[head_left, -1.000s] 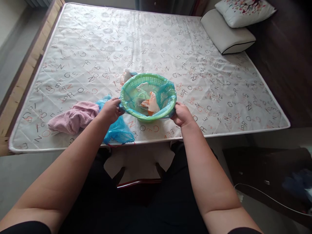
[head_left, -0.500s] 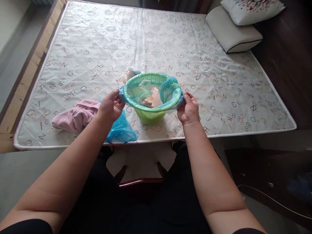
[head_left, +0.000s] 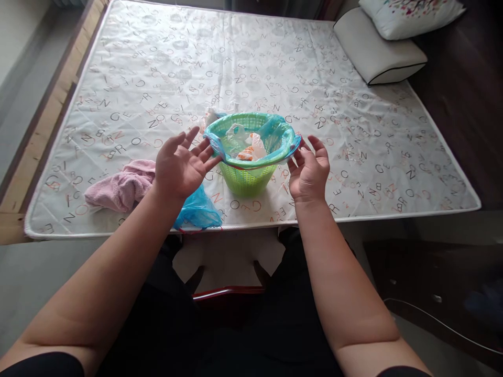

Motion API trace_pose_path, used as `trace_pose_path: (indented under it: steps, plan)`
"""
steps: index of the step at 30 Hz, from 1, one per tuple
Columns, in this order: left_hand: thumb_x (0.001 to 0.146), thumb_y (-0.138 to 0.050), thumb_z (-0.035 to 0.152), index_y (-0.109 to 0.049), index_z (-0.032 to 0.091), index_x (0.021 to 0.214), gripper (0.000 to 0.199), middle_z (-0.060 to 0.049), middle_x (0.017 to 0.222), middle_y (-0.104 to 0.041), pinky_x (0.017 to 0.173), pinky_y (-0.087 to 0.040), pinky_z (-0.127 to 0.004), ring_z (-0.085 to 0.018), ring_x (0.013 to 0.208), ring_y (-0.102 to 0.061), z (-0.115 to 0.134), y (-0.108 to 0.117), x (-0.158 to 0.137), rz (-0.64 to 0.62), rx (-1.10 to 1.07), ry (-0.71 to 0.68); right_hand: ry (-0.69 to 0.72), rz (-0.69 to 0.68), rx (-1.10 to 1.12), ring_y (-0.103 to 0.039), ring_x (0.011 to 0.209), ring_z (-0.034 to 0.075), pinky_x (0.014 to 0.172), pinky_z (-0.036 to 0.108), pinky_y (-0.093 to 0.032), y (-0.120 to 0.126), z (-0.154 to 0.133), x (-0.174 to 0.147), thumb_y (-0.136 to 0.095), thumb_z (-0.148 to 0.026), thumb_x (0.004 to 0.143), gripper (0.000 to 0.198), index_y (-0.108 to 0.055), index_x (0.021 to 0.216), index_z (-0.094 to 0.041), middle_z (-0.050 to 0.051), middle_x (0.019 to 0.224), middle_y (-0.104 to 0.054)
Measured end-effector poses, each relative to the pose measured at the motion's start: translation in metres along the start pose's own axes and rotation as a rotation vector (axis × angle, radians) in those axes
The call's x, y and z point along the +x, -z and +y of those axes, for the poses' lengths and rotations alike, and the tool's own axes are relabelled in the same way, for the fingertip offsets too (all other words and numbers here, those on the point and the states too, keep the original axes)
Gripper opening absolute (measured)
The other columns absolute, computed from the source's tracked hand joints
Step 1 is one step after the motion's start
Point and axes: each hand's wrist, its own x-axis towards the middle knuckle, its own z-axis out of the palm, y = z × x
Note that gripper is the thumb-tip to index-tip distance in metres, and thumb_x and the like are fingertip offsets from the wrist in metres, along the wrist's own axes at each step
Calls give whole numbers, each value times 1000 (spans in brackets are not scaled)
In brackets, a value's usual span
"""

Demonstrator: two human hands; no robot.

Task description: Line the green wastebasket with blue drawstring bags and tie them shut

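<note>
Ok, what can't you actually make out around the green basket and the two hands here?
Head view only:
- Crumpled scraps inside the green basket: too small to identify.
- White item behind the basket: mostly hidden by its rim.
- Blue bag on the mattress: partly covered by the left hand.
- Patterned pillow: cut off by the top edge.
- Right hand: contact with the liner unclear.

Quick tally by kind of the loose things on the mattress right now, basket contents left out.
Green baskets: 1, the green basket, lined with a blue bag
Pink towels: 1, the pink towel
Loose blue bags: 1, the blue plastic bag near the left hand
Pillows: 2, the plain pillow and the printed pillow
Total: 5
</note>
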Motion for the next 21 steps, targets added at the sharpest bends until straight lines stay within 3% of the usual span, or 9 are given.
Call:
trace_pose_path:
  steps: [5,10,13,17,21]
  plan:
    - [97,-68,43,-63,26,136,43,-14,134,-69,113,-59,-52,-34,136,-67,-6,-11,-8,-32,-63,21,49,38,-67,-75,124,20,95,36,-67,-12,0,-11,-65,-30,93,38,-63,131,-31,4,139,-71]
    - [96,-73,46,-66,26,126,37,-13,120,-71,94,-68,-55,-36,120,-74,-11,-25,-13,21,27,29,96,34,-190,-63,146,25,99,36,-67,-29,-8,-30,-64,-29,96,32,-67,128,-31,7,142,-69]
    - [94,-78,43,-67,25,122,35,-11,113,-73,91,-70,-53,-33,111,-77,-17,-28,-12,60,56,45,89,27,-208,-59,152,25,104,40,-66,-33,-10,-37,-64,-29,97,30,-68,127,-31,7,141,-69]
    - [91,-80,30,-68,24,118,30,-8,107,-74,93,-71,-40,-25,103,-79,-26,-22,-5,109,66,72,228,14,-276,-60,152,24,105,39,-66,-28,-6,-33,-57,-29,100,30,-69,127,-31,6,142,-68]
    - [90,-79,16,-68,23,117,29,-3,98,-75,78,-67,-21,-15,85,-78,-28,-17,4,179,94,54,390,44,-243,-58,154,23,118,44,-59,-21,-3,-25,-51,-30,104,29,-68,127,-32,5,147,-65]
